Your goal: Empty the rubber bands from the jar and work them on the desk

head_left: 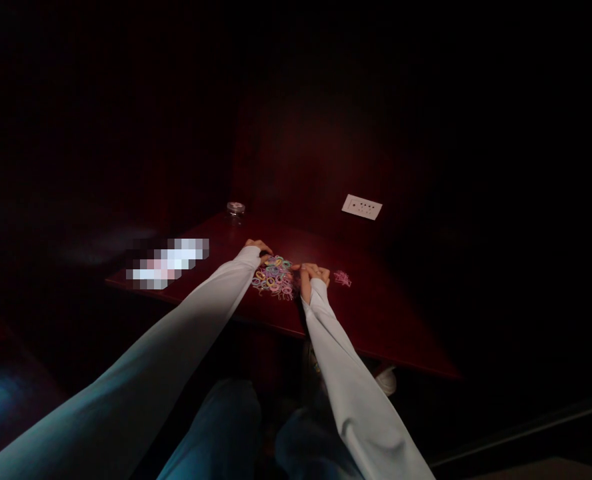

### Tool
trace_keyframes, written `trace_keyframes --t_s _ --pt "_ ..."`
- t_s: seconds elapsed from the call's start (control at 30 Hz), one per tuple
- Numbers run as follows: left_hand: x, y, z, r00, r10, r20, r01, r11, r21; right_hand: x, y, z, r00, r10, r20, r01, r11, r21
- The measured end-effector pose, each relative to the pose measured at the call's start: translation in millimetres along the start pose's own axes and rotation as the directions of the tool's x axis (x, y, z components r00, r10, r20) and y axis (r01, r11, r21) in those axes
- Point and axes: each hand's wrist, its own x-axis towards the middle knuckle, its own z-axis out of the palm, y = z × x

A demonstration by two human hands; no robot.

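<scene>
A loose pile of small pastel hair ties [276, 279] in pink, purple, yellow and green lies on the dark red table [376, 313]. My left hand [259, 248] rests at the pile's far left edge, its fingers bent over the ties, with a gap showing between thumb and forefinger. At the pile's right side my right hand [315, 273] is closed, its fingers curled inward. Whatever it may hold is too small to make out. Just right of this hand lies a smaller heap of pink hair ties [343, 278].
A clear jar with a lid [235, 212] stands at the table's back left. A bright, pixelated patch [169, 263] covers something on the left side. A white socket panel [362, 207] is on the dark wall behind. My legs are below the table's front edge.
</scene>
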Motion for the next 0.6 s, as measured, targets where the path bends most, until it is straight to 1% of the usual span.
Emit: trace_keyframes --t_s 0.1,0.3,0.37,0.43,0.5,0.6 --pt "1.6 -0.8 -0.5 1.0 -0.015 0.003 0.015 1.0 0.019 0.2 -1.4 -0.3 1.0 0.014 0.014 -0.015 0.999 0.046" --pt "3.2 0.1 3.3 1.0 -0.02 -0.024 0.02 1.0 -0.011 -2.9 1.1 -3.3 0.999 -0.042 -0.028 0.044 0.997 0.061" --pt "4.2 -1.6 5.2 0.999 -0.026 -0.041 0.024 0.999 -0.046 -2.7 1.9 -2.8 0.998 -0.047 -0.037 0.049 0.997 0.063" --pt "4.8 -3.6 6.9 0.996 -0.037 -0.081 0.029 0.995 -0.1 -2.4 2.2 -1.8 0.997 -0.04 -0.064 0.045 0.996 0.073" --pt "4.7 -5.0 8.7 0.992 -0.063 -0.112 0.045 0.987 -0.154 -2.8 1.8 -1.1 0.996 -0.037 -0.086 0.044 0.996 0.083" --pt "3.2 -5.7 11.9 0.986 -0.118 -0.119 0.09 0.972 -0.216 -4.9 0.0 -0.9 0.995 -0.041 -0.09 0.05 0.994 0.093"
